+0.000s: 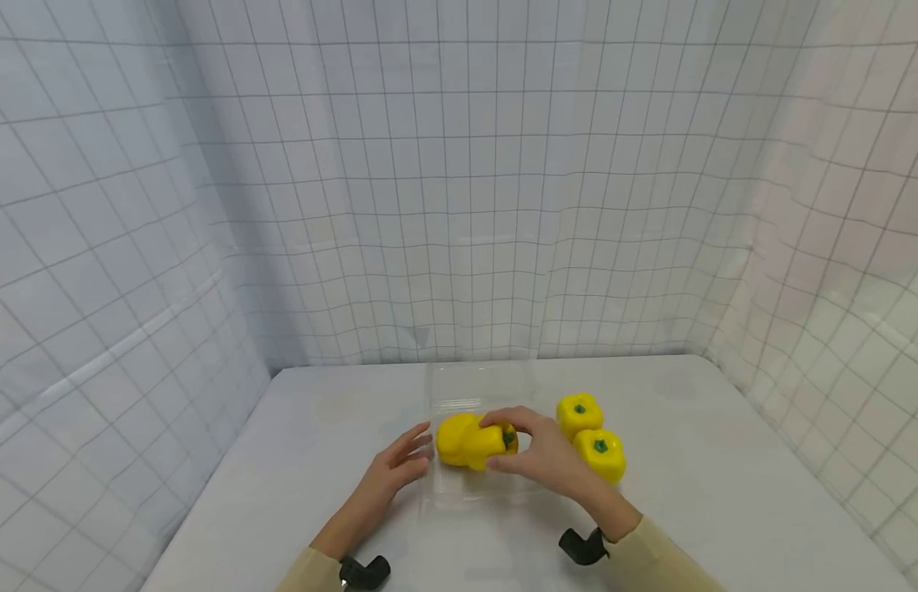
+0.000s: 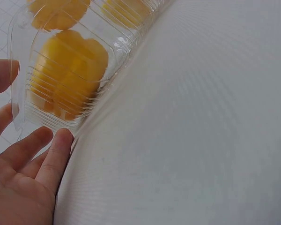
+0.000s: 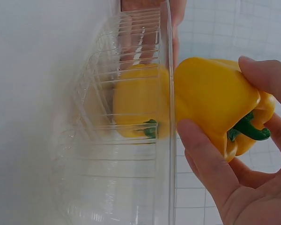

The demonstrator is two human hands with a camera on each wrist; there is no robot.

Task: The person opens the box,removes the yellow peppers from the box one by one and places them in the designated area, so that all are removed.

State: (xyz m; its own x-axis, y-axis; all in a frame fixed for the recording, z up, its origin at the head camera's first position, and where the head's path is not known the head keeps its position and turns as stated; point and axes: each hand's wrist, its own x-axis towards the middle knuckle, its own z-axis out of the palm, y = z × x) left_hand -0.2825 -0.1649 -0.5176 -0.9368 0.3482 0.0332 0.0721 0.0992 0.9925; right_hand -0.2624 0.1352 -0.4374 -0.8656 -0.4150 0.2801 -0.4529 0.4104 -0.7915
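Note:
My right hand (image 1: 551, 452) holds a yellow bell pepper (image 3: 220, 98) between thumb and fingers, its green stem toward the palm. The pepper is above the rim of a clear plastic clamshell container (image 1: 466, 497). Inside the container, toward its left end, lies another yellow bell pepper (image 3: 138, 101), seen through the ribbed wall. My left hand (image 1: 388, 473) is at the container's left side, fingers relaxed, with fingertips (image 2: 63, 138) right at the wall.
Two yellow bell peppers (image 1: 579, 413) stand on the white table (image 1: 695, 493), right of the container, stems up. The container's lid (image 1: 481, 382) lies folded back toward the far edge. A white gridded curtain (image 1: 459, 205) surrounds the table at the back and sides.

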